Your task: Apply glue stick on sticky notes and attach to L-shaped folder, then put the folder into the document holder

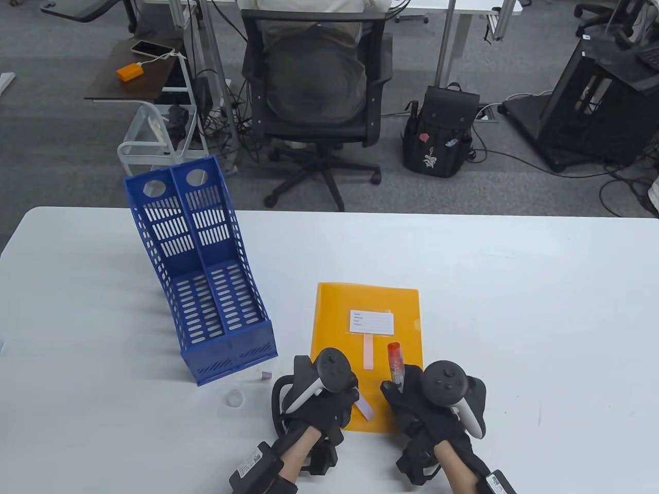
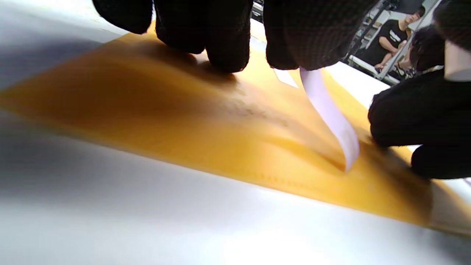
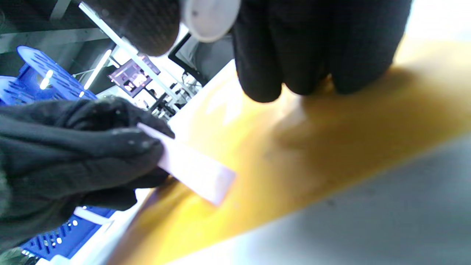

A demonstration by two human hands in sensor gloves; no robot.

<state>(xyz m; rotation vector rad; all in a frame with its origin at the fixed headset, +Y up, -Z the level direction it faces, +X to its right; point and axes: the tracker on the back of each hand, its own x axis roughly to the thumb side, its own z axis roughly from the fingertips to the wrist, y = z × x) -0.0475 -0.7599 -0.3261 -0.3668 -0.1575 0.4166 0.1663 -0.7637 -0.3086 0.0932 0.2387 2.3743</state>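
Note:
An orange L-shaped folder lies flat on the white table, with a white label and a pink sticky strip stuck on it. My left hand pinches a pale purple sticky strip above the folder's near edge; the strip hangs from my fingertips onto the folder. My right hand grips an uncapped glue stick, tip pointing away. In the right wrist view the glue stick's base shows between my fingers, and the purple strip is seen too. A blue document holder stands to the left.
A clear glue cap and a small pad of purple notes lie near the holder's front. Beyond the table's far edge stand an office chair and a black backpack.

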